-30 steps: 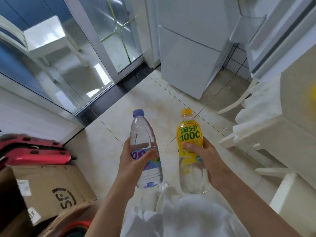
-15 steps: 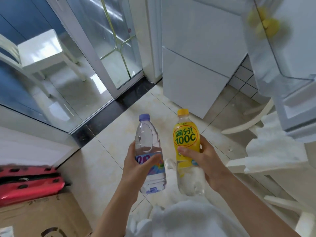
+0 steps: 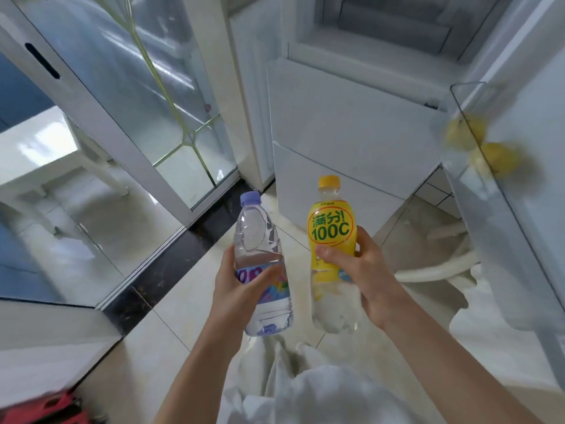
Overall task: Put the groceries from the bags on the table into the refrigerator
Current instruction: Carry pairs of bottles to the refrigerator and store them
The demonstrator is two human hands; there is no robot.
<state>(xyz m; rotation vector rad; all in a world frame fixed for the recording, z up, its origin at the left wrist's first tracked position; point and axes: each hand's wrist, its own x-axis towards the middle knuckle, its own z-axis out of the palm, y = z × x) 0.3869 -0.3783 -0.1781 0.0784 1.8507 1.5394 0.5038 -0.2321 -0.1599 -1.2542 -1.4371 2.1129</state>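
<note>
Carrying two bottles, you stand before the open refrigerator (image 3: 351, 123). Your left hand (image 3: 241, 289) wraps the water bottle (image 3: 260, 264) around its label, thumb across the front; the bottle is upright with a purple cap. Your right hand (image 3: 363, 270) wraps the yellow drink bottle (image 3: 331, 249) at mid-body, also upright, orange cap on top. Both bottles are held above the tiled floor (image 3: 171, 301), side by side and apart, short of the refrigerator. The door shelf (image 3: 477, 191) at right already holds lemons (image 3: 492, 157), blurred, so some stocking appears done. Neither bottle is stowed yet. Remaining work, as a judgement: place both bottles inside, then return for any further groceries; the bags are out of view.
</note>
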